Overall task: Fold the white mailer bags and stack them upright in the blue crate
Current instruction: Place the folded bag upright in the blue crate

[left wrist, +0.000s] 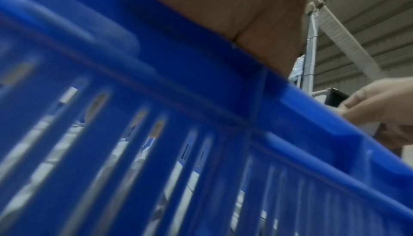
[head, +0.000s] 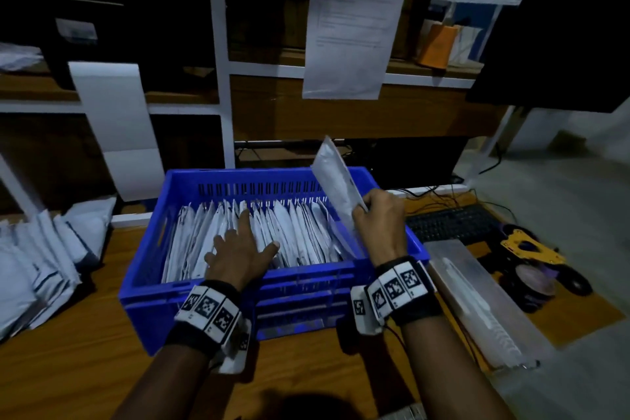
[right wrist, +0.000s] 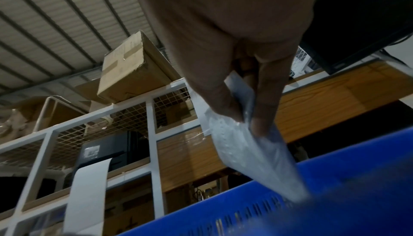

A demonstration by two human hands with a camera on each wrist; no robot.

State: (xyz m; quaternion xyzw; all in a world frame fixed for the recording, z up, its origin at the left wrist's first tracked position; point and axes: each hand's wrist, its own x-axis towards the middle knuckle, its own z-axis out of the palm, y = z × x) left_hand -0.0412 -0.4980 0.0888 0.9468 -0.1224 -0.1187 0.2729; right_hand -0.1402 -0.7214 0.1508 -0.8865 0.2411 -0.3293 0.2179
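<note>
At crate (head: 392, 251) R edge, mailer (head: 335, 181) pinched

My blue crate (head: 235, 286) has slotted walls; the mailer bags in it (head: 272, 235) are white with dark edge lines. The folded bag I hold (head: 335, 181) is white-grey. My wristbands (head: 400, 286) are black, with black-and-white square marker tiles. Wood-brown table (head: 85, 368). Black keyboard (head: 453, 223).

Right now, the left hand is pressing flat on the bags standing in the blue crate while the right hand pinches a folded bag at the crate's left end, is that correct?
Not quite: the right hand pinches the folded bag at the right end of the blue crate, not the left, as the head view shows. The left hand does press flat on the standing bags.
</note>
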